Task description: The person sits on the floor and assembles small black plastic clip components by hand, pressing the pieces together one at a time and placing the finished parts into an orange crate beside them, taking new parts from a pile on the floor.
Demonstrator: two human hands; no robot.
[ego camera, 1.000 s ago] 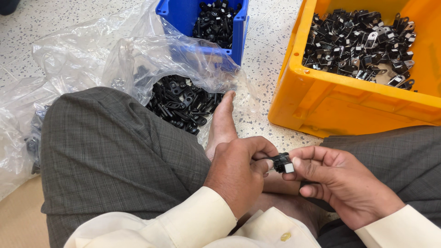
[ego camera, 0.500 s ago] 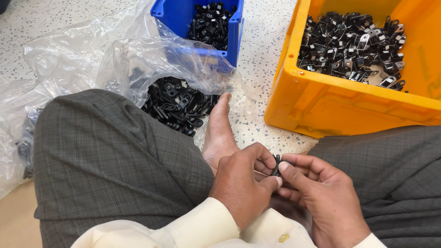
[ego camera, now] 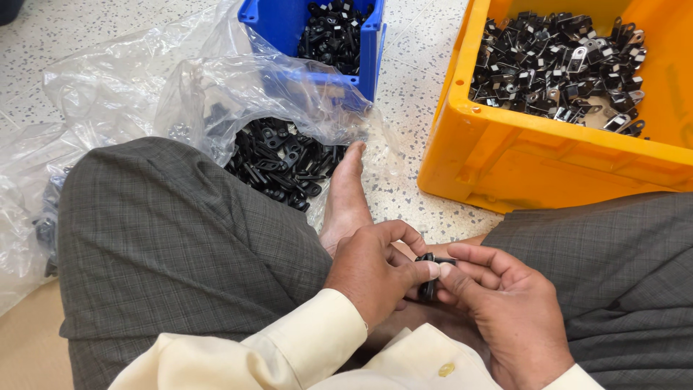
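Seated on speckled floor (ego camera: 411, 180). Left hand (ego camera: 372, 271) and right hand (ego camera: 505, 310) meet over the lap, fingers of both pinched shut on one small black clip (ego camera: 427, 274). Loose black clips in clear plastic bag (ego camera: 278, 159), blue bin (ego camera: 317, 29), orange crate (ego camera: 548, 152) ahead.

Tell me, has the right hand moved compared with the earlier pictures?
Yes. The right hand has shifted left, toward the bare foot, and now meets the left hand closely around the small black part.
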